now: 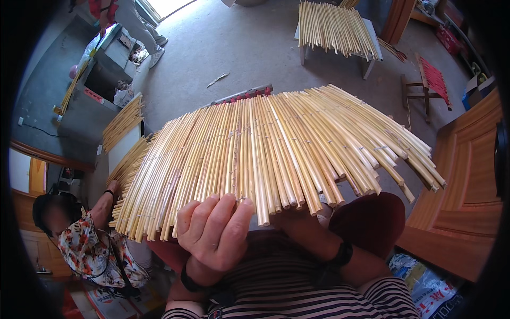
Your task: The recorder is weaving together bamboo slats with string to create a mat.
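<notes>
Straw-yellow, slender round sticks (265,143) span the frame's centre in a broad row. I'd guess they're being evened up, calling next for gentle nudging. The bare left hand (217,231), knuckles up, grasps near ends, lower centre; the right hand (300,226) sits below them, its fingers too shadowed to tell.

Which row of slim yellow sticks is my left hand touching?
The broad row of slim yellow sticks right before you. Your bare left hand touches its near ends; the far-left stick row and upper-right stick row lie away from it.
</notes>
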Demonstrator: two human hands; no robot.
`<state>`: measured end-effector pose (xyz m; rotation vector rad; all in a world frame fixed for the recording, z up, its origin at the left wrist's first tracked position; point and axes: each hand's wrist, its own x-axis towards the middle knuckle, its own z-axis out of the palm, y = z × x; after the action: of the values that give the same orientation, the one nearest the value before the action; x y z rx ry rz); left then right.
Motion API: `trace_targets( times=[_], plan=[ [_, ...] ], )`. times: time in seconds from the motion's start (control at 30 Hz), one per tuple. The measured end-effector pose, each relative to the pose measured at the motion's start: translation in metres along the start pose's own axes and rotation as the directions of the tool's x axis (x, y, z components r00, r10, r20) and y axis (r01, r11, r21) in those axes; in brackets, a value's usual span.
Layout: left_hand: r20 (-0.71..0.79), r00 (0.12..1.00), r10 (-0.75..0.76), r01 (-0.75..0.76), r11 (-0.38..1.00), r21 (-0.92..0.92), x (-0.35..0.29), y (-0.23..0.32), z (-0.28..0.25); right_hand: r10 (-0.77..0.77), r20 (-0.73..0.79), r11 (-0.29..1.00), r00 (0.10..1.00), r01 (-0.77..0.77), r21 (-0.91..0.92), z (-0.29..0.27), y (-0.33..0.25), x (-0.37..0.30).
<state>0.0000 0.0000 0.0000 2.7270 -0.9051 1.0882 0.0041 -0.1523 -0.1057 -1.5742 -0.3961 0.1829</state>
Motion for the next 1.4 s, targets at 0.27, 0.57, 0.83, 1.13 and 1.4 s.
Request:
trace_targets(
  times=[0.27,0.57,0.83,1.13,1.4],
  plan=[
    [-0.024,1.0,0.011,-0.012,1.0,-0.024,0.008,0.004,0.002,0.026,-0.102,0.994,0.994,-0.015,0.109,-0.005,-0.016,0.0],
    [0.006,0.999,0.039,-0.038,0.999,-0.025,0.008,0.006,-0.001,-0.03,-0.128,0.999,0.991,0.024,-0.048,-0.004,-0.015,-0.002],
    [0.0,0.997,0.079,-0.079,0.997,0.011,0.001,0.001,-0.002,0.138,-0.072,0.926,0.988,-0.103,0.363,-0.004,-0.025,-0.006],
    [-0.011,0.994,0.107,-0.107,0.994,0.015,0.002,-0.006,-0.016,-0.125,-0.044,0.977,0.991,0.116,-0.179,-0.006,-0.027,0.0],
    [-0.092,0.992,0.081,-0.079,0.997,0.02,0.006,-0.016,-0.045,0.074,0.243,0.849,0.967,0.066,-0.524,-0.016,-0.043,0.005]
  ],
)
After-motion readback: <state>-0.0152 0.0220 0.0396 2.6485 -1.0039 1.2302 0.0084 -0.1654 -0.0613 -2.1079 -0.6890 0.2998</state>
